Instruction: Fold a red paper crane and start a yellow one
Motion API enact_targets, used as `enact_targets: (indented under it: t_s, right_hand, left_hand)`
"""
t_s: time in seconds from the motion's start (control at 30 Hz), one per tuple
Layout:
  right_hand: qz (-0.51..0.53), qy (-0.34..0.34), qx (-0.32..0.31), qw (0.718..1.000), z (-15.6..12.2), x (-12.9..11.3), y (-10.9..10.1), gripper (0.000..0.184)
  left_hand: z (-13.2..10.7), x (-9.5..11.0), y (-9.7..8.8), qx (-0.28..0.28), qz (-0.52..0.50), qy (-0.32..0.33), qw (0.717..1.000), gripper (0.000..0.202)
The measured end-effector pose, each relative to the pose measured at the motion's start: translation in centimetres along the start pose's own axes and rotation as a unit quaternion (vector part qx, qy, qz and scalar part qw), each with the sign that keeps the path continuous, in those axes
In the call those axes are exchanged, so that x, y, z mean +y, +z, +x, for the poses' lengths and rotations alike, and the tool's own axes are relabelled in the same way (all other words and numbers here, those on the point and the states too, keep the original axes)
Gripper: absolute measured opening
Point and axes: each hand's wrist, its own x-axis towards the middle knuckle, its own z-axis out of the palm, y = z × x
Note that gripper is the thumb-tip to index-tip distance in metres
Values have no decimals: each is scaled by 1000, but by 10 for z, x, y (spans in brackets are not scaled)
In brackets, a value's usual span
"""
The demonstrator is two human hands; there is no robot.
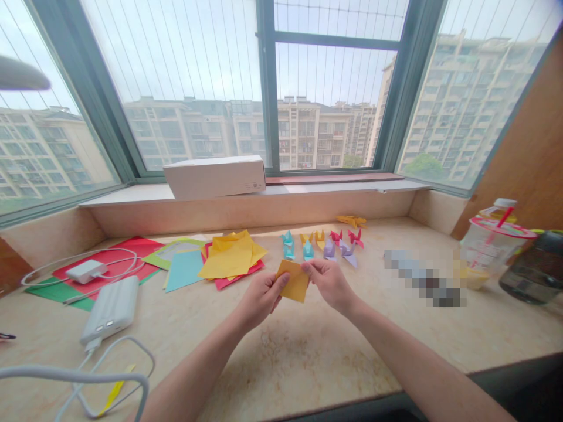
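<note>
A small folded square of yellow origami paper (294,282) is held up between both hands, above the stone counter. My left hand (265,291) pinches its left edge, thumb on top. At the upper right corner, my right hand (329,283) grips the same paper between thumb and fingers. Just beyond the hands stand several folded paper cranes: blue ones (288,239), yellow ones (319,237), red ones (355,237) and purple ones (348,252). Loose yellow sheets (231,255) lie in a pile left of the cranes, with red paper beneath.
A light blue sheet (183,271), red sheet (127,258) and green sheet (65,293) lie to the left. A white power bank (112,308), charger (87,271) and cables are there too. At right stand a plastic cup (488,252) and dark container (534,266). A white box (215,177) sits on the sill.
</note>
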Motion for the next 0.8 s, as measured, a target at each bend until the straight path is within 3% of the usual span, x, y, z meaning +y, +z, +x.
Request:
enact_targets:
  t_s: [0.1, 0.23, 0.47, 0.8]
  right_hand:
    - [14, 32, -54, 998, -1, -2, 1, 51]
    - [9, 85, -142, 986, -5, -4, 2, 50]
    - [-22, 75, -118, 990, -7, -7, 3, 48]
    - [-27, 50, -91, 994, -5, -6, 2, 49]
  left_hand:
    - [2, -3, 0, 55, -28, 12, 998, 51]
    - [3, -1, -2, 80, -24, 14, 996, 52]
    - [1, 2, -4, 24, 4, -13, 1000, 57]
    - [3, 1, -2, 35, -74, -40, 996, 51]
